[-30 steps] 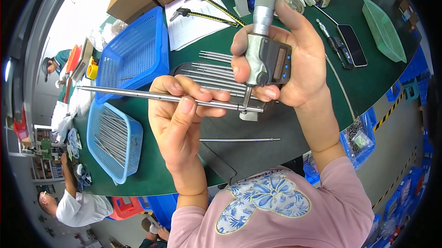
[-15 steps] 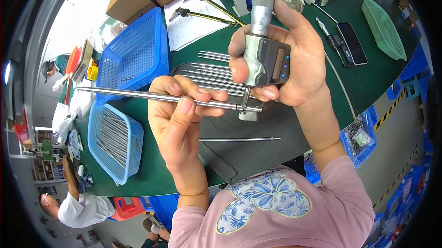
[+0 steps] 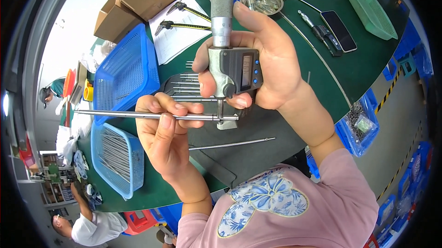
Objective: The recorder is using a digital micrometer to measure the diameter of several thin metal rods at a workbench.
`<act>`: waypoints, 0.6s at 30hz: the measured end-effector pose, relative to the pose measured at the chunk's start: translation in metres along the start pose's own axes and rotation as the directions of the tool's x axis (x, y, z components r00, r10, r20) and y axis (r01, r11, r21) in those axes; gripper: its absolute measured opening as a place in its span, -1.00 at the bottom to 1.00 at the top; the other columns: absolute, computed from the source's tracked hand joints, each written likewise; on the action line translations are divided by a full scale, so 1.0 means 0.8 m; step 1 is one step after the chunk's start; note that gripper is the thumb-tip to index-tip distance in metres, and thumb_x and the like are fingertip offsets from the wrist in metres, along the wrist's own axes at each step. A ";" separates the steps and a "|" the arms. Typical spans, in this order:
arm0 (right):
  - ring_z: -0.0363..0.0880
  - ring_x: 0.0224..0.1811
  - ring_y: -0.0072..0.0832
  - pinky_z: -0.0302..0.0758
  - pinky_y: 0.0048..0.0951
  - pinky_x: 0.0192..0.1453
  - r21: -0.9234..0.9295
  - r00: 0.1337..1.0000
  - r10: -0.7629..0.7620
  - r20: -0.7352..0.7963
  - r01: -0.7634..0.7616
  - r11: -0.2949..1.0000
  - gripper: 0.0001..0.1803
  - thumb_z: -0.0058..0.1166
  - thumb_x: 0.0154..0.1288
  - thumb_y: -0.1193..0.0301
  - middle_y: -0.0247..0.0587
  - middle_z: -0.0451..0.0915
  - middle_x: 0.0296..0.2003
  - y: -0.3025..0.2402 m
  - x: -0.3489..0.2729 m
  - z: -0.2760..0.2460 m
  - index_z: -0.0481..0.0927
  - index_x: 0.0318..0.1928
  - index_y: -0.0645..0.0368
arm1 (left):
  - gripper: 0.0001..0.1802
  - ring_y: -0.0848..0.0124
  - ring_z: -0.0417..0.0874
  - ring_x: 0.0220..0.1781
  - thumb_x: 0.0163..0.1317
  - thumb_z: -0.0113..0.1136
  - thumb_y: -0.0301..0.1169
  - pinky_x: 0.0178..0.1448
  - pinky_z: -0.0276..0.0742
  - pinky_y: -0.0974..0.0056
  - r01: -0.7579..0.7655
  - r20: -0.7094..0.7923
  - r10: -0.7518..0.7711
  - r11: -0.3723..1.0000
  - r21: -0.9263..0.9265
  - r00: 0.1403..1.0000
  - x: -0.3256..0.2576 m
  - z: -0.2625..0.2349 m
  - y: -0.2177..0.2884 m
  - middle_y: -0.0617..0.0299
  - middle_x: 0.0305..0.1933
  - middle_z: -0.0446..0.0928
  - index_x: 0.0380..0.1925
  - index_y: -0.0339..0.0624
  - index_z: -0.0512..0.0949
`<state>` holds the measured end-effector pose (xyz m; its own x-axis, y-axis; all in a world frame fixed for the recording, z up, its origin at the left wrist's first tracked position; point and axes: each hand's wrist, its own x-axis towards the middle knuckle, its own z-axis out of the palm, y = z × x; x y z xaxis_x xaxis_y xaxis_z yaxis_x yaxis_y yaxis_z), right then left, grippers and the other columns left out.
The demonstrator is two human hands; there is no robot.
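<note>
Over the green workbench (image 3: 322, 31), your right hand (image 3: 267, 59) stays clamped on the digital micrometer (image 3: 230, 64) while your left hand (image 3: 165, 133) keeps pinching the steel rod (image 3: 129, 115) unmoved between anvil and spindle, so the measurement position holds steady.

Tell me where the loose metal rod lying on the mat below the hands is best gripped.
Grip the loose rod near its bare middle, coming from above with fingertips across its width. It lies flat and thin on the dark mat, apart from other things.
</note>
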<state>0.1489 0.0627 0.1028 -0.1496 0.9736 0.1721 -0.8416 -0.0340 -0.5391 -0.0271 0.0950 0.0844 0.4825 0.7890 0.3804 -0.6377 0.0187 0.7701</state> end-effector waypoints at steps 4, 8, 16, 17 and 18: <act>0.51 -0.65 -0.42 0.34 -0.60 -0.84 -0.065 0.999 -0.026 0.023 0.028 0.998 -0.46 -0.30 0.17 -0.01 0.04 0.49 -0.49 -0.001 0.001 -0.004 0.41 -0.36 0.31 | -0.83 0.06 0.53 -0.27 0.10 -0.11 -0.58 -0.33 0.61 0.22 0.003 -0.013 -0.003 1.000 0.001 1.000 0.000 0.001 0.000 0.00 -0.38 0.34 -0.31 -0.29 0.16; 0.29 -0.87 -0.49 0.23 -0.62 -0.87 -0.098 0.991 -0.027 -0.133 0.014 0.995 -0.29 -0.53 0.20 -0.06 0.04 0.48 -0.61 0.000 0.003 0.006 0.44 -0.35 0.43 | -0.83 0.05 0.53 -0.27 0.10 -0.11 -0.58 -0.34 0.61 0.22 -0.004 -0.005 0.004 1.000 -0.011 1.000 0.000 0.000 0.001 0.00 -0.38 0.35 -0.30 -0.29 0.17; 0.30 -0.87 -0.46 0.24 -0.61 -0.88 -0.084 0.991 -0.033 -0.133 0.022 0.996 -0.31 -0.51 0.20 -0.03 0.09 0.48 -0.59 0.000 0.001 0.009 0.42 -0.34 0.45 | -0.84 0.05 0.53 -0.28 0.11 -0.12 -0.58 -0.34 0.61 0.21 -0.009 0.014 0.009 1.000 -0.011 1.000 0.000 -0.001 0.000 -0.01 -0.39 0.34 -0.31 -0.29 0.17; 0.30 -0.87 -0.46 0.24 -0.61 -0.88 -0.083 0.988 -0.033 -0.151 0.020 0.996 -0.30 -0.49 0.19 -0.05 0.08 0.48 -0.60 0.000 0.001 0.009 0.43 -0.35 0.45 | -0.84 0.05 0.53 -0.28 0.11 -0.12 -0.58 -0.34 0.61 0.21 -0.008 0.014 0.008 1.000 -0.010 1.000 0.000 0.000 0.000 -0.01 -0.39 0.34 -0.31 -0.29 0.17; 0.30 -0.87 -0.46 0.24 -0.62 -0.88 -0.082 0.985 -0.032 -0.168 0.019 0.996 -0.29 -0.48 0.19 -0.06 0.07 0.48 -0.60 0.000 0.001 0.009 0.43 -0.35 0.45 | -0.84 0.04 0.53 -0.28 0.11 -0.12 -0.58 -0.34 0.61 0.21 -0.007 0.011 0.007 1.000 -0.018 1.000 0.000 0.000 0.000 -0.01 -0.39 0.34 -0.31 -0.29 0.17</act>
<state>0.1446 0.0618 0.1089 -0.0327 0.9983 0.0482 -0.7988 0.0029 -0.6015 -0.0271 0.0952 0.0847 0.4843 0.7825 0.3913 -0.6516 0.0241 0.7582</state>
